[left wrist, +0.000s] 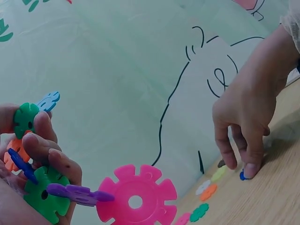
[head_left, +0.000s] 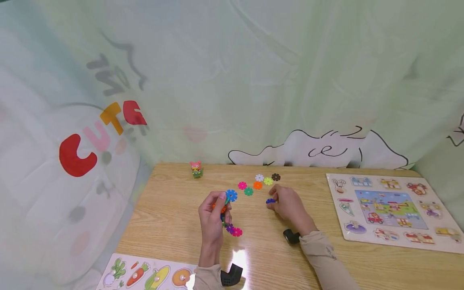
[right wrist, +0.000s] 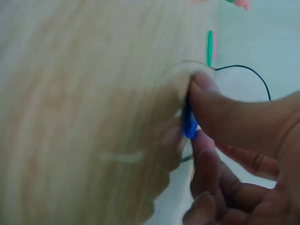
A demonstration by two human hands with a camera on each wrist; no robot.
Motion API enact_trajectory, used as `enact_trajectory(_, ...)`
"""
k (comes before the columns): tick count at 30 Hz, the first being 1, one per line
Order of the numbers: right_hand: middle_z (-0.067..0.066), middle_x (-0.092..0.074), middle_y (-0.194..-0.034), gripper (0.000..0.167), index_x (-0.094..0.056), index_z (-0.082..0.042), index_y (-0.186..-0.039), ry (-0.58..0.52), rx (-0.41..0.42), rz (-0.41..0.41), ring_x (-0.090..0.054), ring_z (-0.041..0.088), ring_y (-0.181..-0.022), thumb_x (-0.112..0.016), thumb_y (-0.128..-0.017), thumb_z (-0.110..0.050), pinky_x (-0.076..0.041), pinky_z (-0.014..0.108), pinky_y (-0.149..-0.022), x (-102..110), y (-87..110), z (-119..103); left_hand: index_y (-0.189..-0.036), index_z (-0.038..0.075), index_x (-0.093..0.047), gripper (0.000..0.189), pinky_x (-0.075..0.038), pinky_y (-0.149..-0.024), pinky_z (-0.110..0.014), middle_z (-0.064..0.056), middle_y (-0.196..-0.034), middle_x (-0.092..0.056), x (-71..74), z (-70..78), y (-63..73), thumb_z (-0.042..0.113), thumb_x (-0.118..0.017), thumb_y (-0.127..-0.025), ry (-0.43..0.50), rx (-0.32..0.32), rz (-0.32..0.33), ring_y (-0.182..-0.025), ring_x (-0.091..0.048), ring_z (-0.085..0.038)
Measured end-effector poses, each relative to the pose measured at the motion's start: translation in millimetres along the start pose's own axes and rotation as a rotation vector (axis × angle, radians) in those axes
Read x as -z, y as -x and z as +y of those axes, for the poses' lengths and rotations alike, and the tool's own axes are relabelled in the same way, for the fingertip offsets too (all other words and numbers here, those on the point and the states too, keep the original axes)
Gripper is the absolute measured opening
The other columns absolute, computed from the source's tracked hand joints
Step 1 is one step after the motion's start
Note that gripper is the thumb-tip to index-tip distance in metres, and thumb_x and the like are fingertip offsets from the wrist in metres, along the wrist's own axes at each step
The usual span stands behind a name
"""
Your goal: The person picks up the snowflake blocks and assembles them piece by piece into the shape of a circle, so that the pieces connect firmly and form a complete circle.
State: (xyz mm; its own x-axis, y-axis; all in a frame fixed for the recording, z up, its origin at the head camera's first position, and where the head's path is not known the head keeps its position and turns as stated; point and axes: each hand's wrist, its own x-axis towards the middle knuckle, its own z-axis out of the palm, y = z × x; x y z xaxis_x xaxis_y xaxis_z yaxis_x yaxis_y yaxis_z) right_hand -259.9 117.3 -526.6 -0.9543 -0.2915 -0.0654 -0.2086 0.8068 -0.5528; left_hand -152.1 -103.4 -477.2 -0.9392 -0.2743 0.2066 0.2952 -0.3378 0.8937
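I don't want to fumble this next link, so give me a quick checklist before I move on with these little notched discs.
1. Chain of discs secure: ok, your left hand grips it.
2. Blue disc held: ok, pinched in your right hand.
3. Blue disc lifted off the table: cannot tell; it is at or close to the surface.
4. Blue disc joined to the chain: not ok, the two are apart.
5. Pink end disc free for joining: ok, it sticks out past your left hand.
6. Loose discs in sight: ok, six lie on the table beyond your hands.
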Motion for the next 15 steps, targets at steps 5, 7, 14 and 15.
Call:
enact_trajectory(5, 0.004, -0.059, -0.079, 0.021, -0.072, -0.006, -0.094, -0.001, 0.025, -0.050, -0.053, 0.019, -0.075, -0.084, -0.093, -0.022, -0.044, 0.032, -0.066, 4.2, 1.8, 1.5, -0.095, 0.015, -0.070, 0.018, -0.046, -0.044, -0.015, 0.003, -0.071, -0.063, -1.1, -0.3, 0.2, 0.012, -0.058, -0.109, 0.012, -0.021, -0.009, -0.046, -0.046, -0.004)
enact_trajectory(7, 0.002, -0.055, -0.074, 0.019, -0.071, -0.009, -0.087, -0.013, 0.074, -0.046, -0.050, 0.018, -0.071, -0.080, -0.096, -0.023, -0.038, 0.029, -0.063, 5.7, 1.7, 1.0, -0.096, 0.015, -0.069, 0.018, -0.045, -0.044, -0.015, 0.003, -0.071, -0.063, -1.5, -0.6, 0.2, 0.012, -0.058, -0.109, 0.018, -0.026, -0.012, -0.045, -0.046, -0.004)
enact_trajectory(14, 0.004, -0.062, -0.080, 0.014, -0.073, -0.004, -0.095, -0.168, 0.296, 0.108, -0.052, 0.013, -0.072, -0.065, -0.105, -0.010, -0.048, 0.026, -0.064, 13.3, 2.1, -8.6, -0.096, 0.015, -0.069, 0.017, -0.045, -0.044, -0.015, 0.003, -0.072, -0.062, -2.4, 0.1, 0.8, 0.013, -0.058, -0.109, 0.012, -0.015, -0.012, -0.045, -0.046, -0.004)
enact_trajectory(15, 0.004, -0.064, -0.082, 0.012, -0.074, -0.003, -0.096, -0.190, 0.329, 0.151, -0.053, 0.013, -0.073, -0.066, -0.104, -0.008, -0.051, 0.026, -0.065, 14.8, 3.3, -11.4, -0.096, 0.015, -0.069, 0.017, -0.044, -0.044, -0.015, 0.002, -0.072, -0.062, -2.6, 0.6, 1.0, 0.014, -0.058, -0.109, 0.010, -0.012, -0.011, -0.045, -0.046, -0.004)
